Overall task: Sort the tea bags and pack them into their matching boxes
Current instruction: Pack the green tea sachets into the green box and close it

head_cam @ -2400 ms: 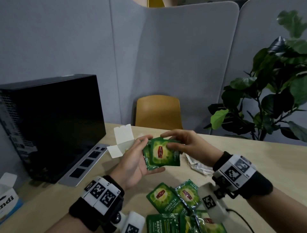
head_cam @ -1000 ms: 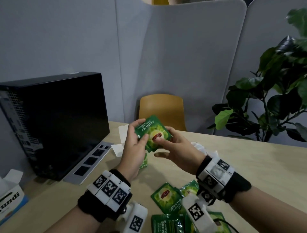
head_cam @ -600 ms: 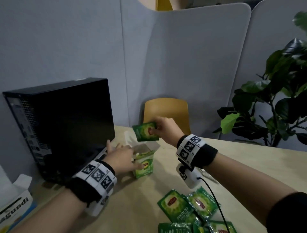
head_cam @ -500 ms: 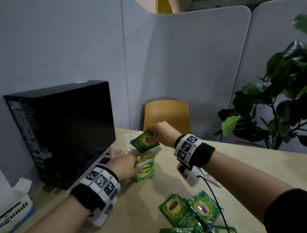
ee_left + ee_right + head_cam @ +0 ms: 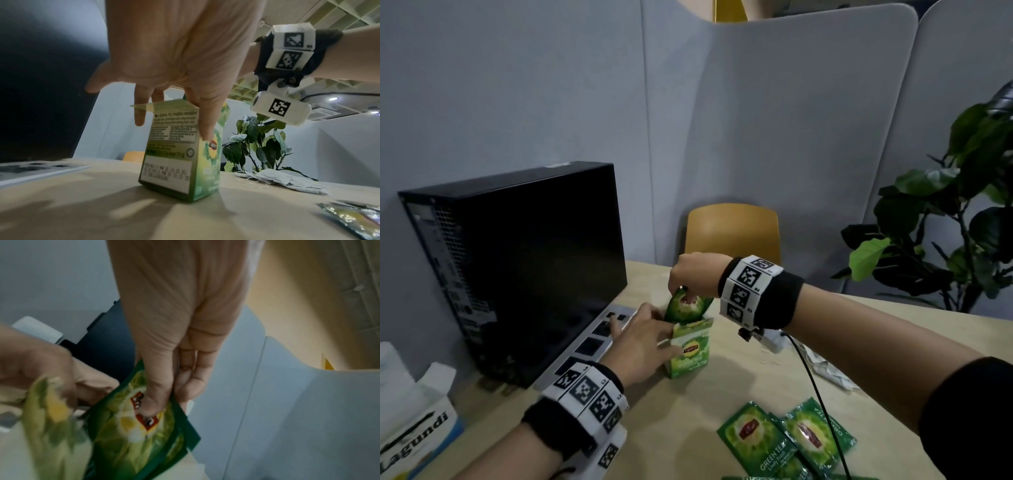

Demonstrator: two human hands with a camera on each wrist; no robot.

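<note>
Dim indoor light, soft shadows, blurred right-wrist view, bowed edges.

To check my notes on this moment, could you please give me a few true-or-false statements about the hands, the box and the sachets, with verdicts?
1. The right hand pinches a sachet at the top of the box. True.
2. The box lies flat on its side. False: it stands upright on the table.
3. The left hand holds the box. True.
4. Every sachet is packed. False: loose sachets lie on the table.
5. The chair behind the table is blue. False: it is yellow.
</note>
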